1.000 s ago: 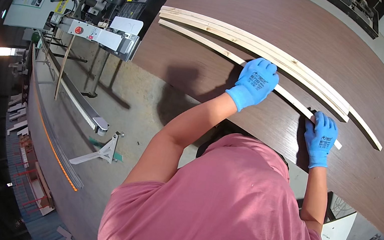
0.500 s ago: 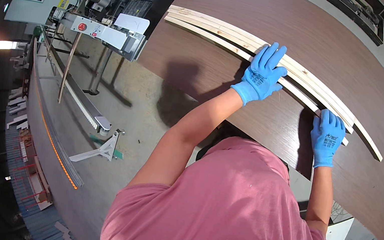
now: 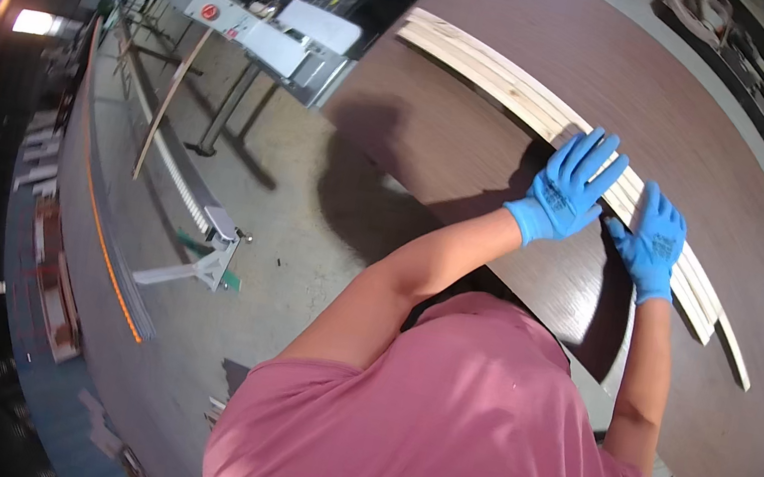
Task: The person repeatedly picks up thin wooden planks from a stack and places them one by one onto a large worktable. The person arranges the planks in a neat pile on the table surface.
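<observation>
Closed the gap between pale wood strips [image 3: 490, 73], now 1 bundle on brown tabletop [image 3: 734, 429], upper centre to right of frame, resting left hand [image 3: 564, 190] on them, fingers straight, spread, ungripped, and right hand [image 3: 652, 241], closer-fingered, grip unclear.

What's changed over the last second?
Near strip moved away from the person, up against the other wooden strips. Left hand loosened its grip, fingers now spread across the strips. Right hand left the near strip's end, shifted toward the left. Unchanged: strips on the brown tabletop, one jutting out rightmost.
</observation>
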A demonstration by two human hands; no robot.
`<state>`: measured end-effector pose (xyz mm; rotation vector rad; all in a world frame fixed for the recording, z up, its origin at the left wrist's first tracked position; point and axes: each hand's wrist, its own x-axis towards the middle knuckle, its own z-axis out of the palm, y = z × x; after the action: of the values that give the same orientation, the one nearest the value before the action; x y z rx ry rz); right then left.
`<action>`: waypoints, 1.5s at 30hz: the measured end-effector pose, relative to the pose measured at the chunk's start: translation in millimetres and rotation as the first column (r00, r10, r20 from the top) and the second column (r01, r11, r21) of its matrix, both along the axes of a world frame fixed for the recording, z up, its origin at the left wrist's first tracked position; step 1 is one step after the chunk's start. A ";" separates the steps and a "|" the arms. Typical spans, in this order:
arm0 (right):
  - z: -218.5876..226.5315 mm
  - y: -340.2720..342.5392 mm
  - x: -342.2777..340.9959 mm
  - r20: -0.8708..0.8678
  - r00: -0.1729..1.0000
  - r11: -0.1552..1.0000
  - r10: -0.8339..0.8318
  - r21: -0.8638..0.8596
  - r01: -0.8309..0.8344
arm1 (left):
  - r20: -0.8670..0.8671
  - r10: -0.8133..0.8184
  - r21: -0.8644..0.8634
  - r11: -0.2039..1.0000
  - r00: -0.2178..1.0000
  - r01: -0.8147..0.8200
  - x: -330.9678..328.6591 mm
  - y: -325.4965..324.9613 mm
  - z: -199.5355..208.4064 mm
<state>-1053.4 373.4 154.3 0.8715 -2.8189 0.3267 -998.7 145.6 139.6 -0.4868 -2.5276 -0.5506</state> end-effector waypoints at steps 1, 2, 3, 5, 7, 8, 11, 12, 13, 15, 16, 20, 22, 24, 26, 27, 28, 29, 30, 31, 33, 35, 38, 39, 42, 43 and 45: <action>-3.6 0.5 -0.9 -0.009 1.000 1.000 -0.017 0.024 0.017 | 0.022 0.036 0.032 0.999 0.999 -0.037 10.5 -15.9 3.1; -7.2 2.5 -0.9 -0.017 0.999 0.998 -0.036 0.053 0.037 | 0.046 0.068 0.069 0.995 0.997 -0.071 23.8 -33.5 6.3; -9.2 4.8 -1.0 -0.025 0.999 0.997 -0.030 0.064 0.031 | 0.044 0.125 0.110 0.986 0.991 -0.129 38.2 -53.2 5.8; -11.0 5.3 -0.6 -0.035 0.999 0.997 -0.021 0.067 0.023 | 0.138 0.284 0.172 0.937 0.949 -0.305 74.2 -96.7 -0.4; -13.6 6.3 -1.6 -0.021 0.999 0.993 -0.035 0.111 0.037 | 0.171 0.439 0.184 0.865 0.882 -0.466 112.8 -144.3 -8.4; -14.1 6.2 -1.7 -0.031 0.999 0.994 -0.031 0.100 0.034 | 0.165 0.498 0.183 0.833 0.851 -0.523 132.1 -169.5 -12.3; -20.7 11.6 -5.8 -0.086 0.996 0.992 -0.009 0.127 0.020 | 0.061 0.718 0.104 0.686 0.693 -0.720 192.5 -230.4 -30.4; -20.6 14.3 -6.5 -0.056 0.998 0.989 -0.020 0.143 0.027 | 0.071 0.782 0.076 0.615 0.619 -0.785 213.1 -248.4 -36.5; -23.5 18.0 -9.3 -0.061 0.998 0.986 -0.024 0.165 0.034 | 0.070 0.824 0.045 0.560 0.562 -0.827 232.7 -269.2 -46.1; -23.0 16.1 -10.1 -0.032 0.999 0.980 -0.037 0.194 0.043 | 0.070 0.886 0.007 0.459 0.458 -0.888 268.7 -307.8 -64.1; -26.5 19.2 -11.4 -0.056 0.998 0.979 -0.025 0.201 0.036 | 0.072 0.905 0.002 0.421 0.420 -0.907 282.7 -325.2 -69.2; -29.2 23.0 -12.8 -0.032 0.998 0.972 -0.053 0.228 0.059 | 0.096 0.932 -0.036 0.355 0.350 -0.934 317.4 -391.1 -73.1; -31.2 24.8 -13.9 -0.050 0.997 0.973 -0.051 0.224 0.061 | 0.078 0.941 -0.085 0.336 0.330 -0.938 325.8 -425.2 -69.9; -31.9 24.4 -15.3 -0.040 0.998 0.974 -0.051 0.221 0.058 | 0.050 0.945 -0.158 0.327 0.323 -0.932 333.7 -460.7 -65.9; -31.7 26.0 -14.9 -0.057 0.997 0.974 -0.044 0.221 0.056 | 0.050 0.939 -0.244 0.343 0.341 -0.907 333.5 -492.0 -54.4; -32.1 26.5 -14.3 -0.055 0.997 0.971 -0.052 0.229 0.063 | 0.044 0.933 -0.289 0.354 0.357 -0.889 333.9 -509.0 -49.2; -32.1 26.6 -14.5 -0.062 0.997 0.970 -0.050 0.233 0.063 | 0.038 0.927 -0.332 0.364 0.373 -0.870 334.5 -526.1 -45.9; -32.9 27.0 -14.3 -0.068 0.996 0.969 -0.049 0.237 0.064 | 0.026 0.934 -0.372 0.340 0.356 -0.864 334.6 -542.8 -43.6; -32.9 28.3 -14.1 -0.074 0.996 0.968 -0.049 0.241 0.065 | 0.012 0.940 -0.399 0.316 0.340 -0.861 334.1 -559.5 -41.2; -32.8 29.4 -14.4 -0.063 0.997 0.967 -0.055 0.247 0.069 | -0.004 0.946 -0.427 0.291 0.324 -0.856 334.7 -577.0 -40.0; -32.0 29.4 -15.4 -0.039 0.997 0.963 -0.068 0.258 0.075 | -0.032 0.959 -0.473 0.235 0.283 -0.849 338.2 -607.5 -37.0; -32.1 28.8 -14.9 -0.058 0.997 0.965 -0.050 0.254 0.063 | -0.061 0.969 -0.508 0.175 0.238 -0.843 338.6 -635.0 -33.0; -32.6 29.2 -14.5 -0.078 0.996 0.964 -0.036 0.259 0.055 | -0.020 0.992 -0.565 0.091 0.123 -0.820 333.9 -666.7 -24.6; -33.0 29.6 -14.8 -0.079 0.996 0.965 -0.034 0.257 0.053 | -0.026 0.993 -0.567 0.076 0.111 -0.820 332.5 -672.9 -23.5; -33.4 30.2 -15.8 -0.086 0.996 0.962 -0.030 0.267 0.052 | 0.026 0.996 -0.587 0.087 0.088 -0.805 332.3 -692.0 -22.5; -33.2 29.7 -15.1 -0.098 0.995 0.963 -0.023 0.266 0.048 | 0.024 0.995 -0.596 0.091 0.095 -0.798 328.7 -695.4 -23.0; -32.1 29.2 -13.7 -0.049 0.997 0.961 -0.065 0.266 0.076 | 0.074 0.992 -0.597 0.127 0.103 -0.792 323.3 -701.8 -23.3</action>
<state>-1067.1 402.6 122.2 0.8122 -2.8905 -0.0850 -675.4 -556.3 116.3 1.3701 -2.6715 0.5086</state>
